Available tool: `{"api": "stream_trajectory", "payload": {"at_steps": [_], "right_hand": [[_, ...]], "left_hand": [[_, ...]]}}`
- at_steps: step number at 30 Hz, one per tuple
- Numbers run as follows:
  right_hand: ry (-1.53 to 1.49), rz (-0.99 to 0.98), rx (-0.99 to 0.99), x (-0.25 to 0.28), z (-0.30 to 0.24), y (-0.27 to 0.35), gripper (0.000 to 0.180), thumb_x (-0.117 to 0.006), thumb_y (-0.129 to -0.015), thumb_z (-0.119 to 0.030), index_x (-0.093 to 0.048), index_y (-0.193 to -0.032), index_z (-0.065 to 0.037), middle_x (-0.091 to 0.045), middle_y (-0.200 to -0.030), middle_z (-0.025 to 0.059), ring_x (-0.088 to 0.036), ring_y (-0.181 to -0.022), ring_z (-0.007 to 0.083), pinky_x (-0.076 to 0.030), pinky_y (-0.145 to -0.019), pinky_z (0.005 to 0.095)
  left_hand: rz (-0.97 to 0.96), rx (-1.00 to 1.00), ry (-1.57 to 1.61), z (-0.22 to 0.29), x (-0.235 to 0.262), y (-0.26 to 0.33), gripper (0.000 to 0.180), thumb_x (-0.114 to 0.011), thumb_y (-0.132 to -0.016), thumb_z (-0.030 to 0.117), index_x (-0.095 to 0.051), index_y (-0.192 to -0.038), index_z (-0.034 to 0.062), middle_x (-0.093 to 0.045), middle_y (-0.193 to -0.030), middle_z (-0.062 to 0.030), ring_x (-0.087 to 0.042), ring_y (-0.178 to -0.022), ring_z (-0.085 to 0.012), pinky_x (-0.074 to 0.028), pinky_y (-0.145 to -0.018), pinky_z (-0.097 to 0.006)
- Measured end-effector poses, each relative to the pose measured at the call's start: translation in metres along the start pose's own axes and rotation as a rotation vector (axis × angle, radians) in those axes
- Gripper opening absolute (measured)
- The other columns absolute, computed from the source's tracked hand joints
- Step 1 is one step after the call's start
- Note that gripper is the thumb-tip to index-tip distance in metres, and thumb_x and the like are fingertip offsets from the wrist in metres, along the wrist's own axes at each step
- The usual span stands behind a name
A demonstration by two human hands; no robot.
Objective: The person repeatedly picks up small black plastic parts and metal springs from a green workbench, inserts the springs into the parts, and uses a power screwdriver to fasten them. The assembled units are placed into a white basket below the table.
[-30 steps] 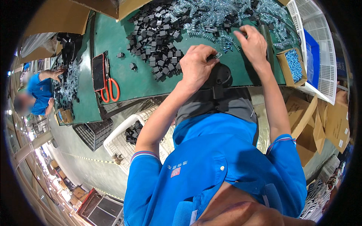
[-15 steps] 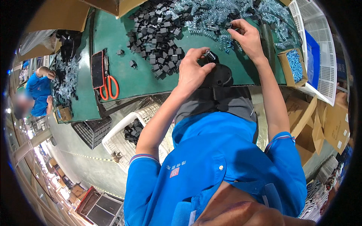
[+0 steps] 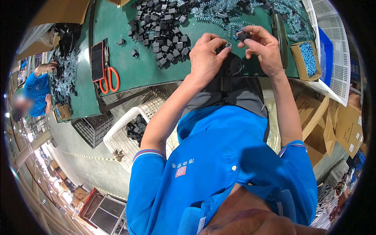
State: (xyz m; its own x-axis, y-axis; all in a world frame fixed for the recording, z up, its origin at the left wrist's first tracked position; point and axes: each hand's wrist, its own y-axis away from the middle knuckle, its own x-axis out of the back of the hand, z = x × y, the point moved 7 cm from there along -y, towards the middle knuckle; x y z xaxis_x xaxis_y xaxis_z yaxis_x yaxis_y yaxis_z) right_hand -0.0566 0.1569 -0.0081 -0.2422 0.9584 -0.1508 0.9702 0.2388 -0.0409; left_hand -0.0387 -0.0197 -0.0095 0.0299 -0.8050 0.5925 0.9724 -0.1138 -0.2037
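I see the left hand (image 3: 205, 56) pinching a metal coil spring (image 3: 228, 45), its end jutting past thumb and forefinger; nearby, the right hand (image 3: 264, 51) clamps a black block (image 3: 244, 35) between thumb and fingertips, over the green tabletop (image 3: 113, 21).

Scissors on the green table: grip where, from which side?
Orange handles, probably from the near side: both loops face the table's near edge and the blades point away. The phone lies close along the blades' left, so that side looks cramped.
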Motion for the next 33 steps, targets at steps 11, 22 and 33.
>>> {"api": "stream_trajectory", "payload": {"at_steps": [11, 22, 33], "right_hand": [[0.231, 0.005, 0.094, -0.018, -0.018, 0.003, 0.021, -0.064, -0.09, 0.0, -0.067, -0.111, 0.002, -0.067, -0.106, 0.0061, -0.066, -0.085, 0.0096, -0.051, -0.065, 0.0207], [0.451, -0.026, 0.284, -0.027, -0.028, -0.004, 0.022, -0.068, -0.085, 0.002, -0.07, -0.107, -0.001, -0.066, -0.098, 0.0032, -0.059, -0.073, 0.0069, -0.046, -0.059, 0.0196], [0.588, -0.037, 0.231, -0.025, -0.014, -0.003, 0.026, -0.071, -0.079, 0.001, -0.072, -0.105, -0.003, -0.067, -0.099, 0.0076, -0.063, -0.081, 0.0128, -0.05, -0.065, 0.0243]], "left_hand": [[0.111, -0.031, -0.032, 0.004, 0.002, 0.0, 0.017, -0.078, -0.078, 0.016, -0.073, -0.092, 0.0077, -0.068, -0.093, -0.0077, -0.068, -0.073, -0.0243, -0.053, -0.064, -0.033], [0.126, -0.03, 0.025, 0.002, -0.001, 0.0, 0.017, -0.079, -0.075, 0.017, -0.073, -0.089, 0.0104, -0.067, -0.092, -0.0046, -0.067, -0.078, -0.0268, -0.052, -0.065, -0.038], [0.049, -0.033, 0.01, 0.0, -0.007, -0.002, 0.028, -0.077, -0.079, 0.013, -0.071, -0.106, 0.0092, -0.069, -0.097, -0.0081, -0.069, -0.081, -0.0241, -0.054, -0.07, -0.031]]}}
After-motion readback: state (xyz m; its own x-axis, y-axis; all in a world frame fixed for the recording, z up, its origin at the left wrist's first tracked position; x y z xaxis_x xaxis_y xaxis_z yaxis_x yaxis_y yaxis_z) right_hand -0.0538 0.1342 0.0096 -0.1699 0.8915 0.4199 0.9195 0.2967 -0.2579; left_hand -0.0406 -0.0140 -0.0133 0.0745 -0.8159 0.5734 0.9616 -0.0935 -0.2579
